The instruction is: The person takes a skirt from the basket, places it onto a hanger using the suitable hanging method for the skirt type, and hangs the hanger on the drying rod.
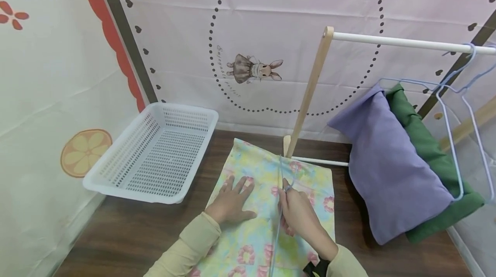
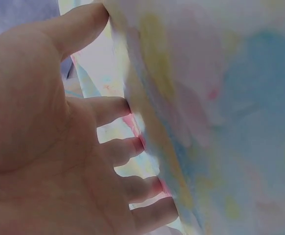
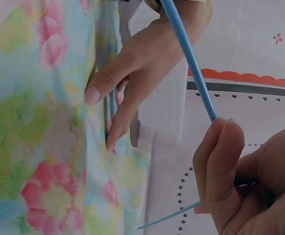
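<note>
A floral cloth point(image 1: 240, 236) in yellow, blue and pink lies on the dark wood-look surface in the head view. My left hand point(image 1: 232, 201) rests on its left part with fingers spread. In the left wrist view the fingertips of that hand point(image 2: 74, 132) touch the cloth point(image 2: 230, 122). With curled fingers my right hand point(image 1: 300, 212) grips a thin light-blue clothes hanger point(image 1: 277, 238) above the cloth. The right wrist view shows the hanger's blue bar point(image 3: 194, 63) running up from the right hand point(image 3: 230, 176); the fingers hide the gripped part.
A white perforated basket point(image 1: 151, 197) stands at the left. On the right, a wood-and-white rack point(image 1: 395, 41) carries blue hangers point(image 1: 445, 109). Purple cloth point(image 1: 391, 173) and green cloth point(image 1: 422, 143) hang there. A printed curtain point(image 1: 174, 31) closes off the back.
</note>
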Available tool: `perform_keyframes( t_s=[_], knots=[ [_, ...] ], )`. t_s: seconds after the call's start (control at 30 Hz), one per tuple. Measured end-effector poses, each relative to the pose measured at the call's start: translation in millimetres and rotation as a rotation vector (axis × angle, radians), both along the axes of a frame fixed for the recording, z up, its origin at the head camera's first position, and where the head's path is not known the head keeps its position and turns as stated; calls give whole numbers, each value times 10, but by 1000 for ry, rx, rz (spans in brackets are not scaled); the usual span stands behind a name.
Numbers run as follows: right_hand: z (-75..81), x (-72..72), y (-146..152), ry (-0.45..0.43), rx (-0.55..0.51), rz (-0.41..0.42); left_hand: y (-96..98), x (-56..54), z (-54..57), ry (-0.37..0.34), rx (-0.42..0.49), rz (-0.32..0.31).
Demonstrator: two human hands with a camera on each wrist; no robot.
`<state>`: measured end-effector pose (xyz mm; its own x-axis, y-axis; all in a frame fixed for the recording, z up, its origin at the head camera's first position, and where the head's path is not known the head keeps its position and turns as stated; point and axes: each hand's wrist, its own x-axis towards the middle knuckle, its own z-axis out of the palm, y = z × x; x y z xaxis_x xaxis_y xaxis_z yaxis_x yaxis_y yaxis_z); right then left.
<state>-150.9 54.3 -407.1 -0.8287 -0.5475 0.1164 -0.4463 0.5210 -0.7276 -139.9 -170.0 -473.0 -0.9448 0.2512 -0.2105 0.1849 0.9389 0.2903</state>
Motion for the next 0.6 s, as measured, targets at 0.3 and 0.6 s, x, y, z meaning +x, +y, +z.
perform_keyframes(
  t_s=[0.3,0.6],
  knots=[
    [241,30,41,-17,5,-21,-84,-3,49,-9,72,-39],
    [617,56,169,-30,-40,-44,-104,-127,6,291,217,-105]
  ],
)
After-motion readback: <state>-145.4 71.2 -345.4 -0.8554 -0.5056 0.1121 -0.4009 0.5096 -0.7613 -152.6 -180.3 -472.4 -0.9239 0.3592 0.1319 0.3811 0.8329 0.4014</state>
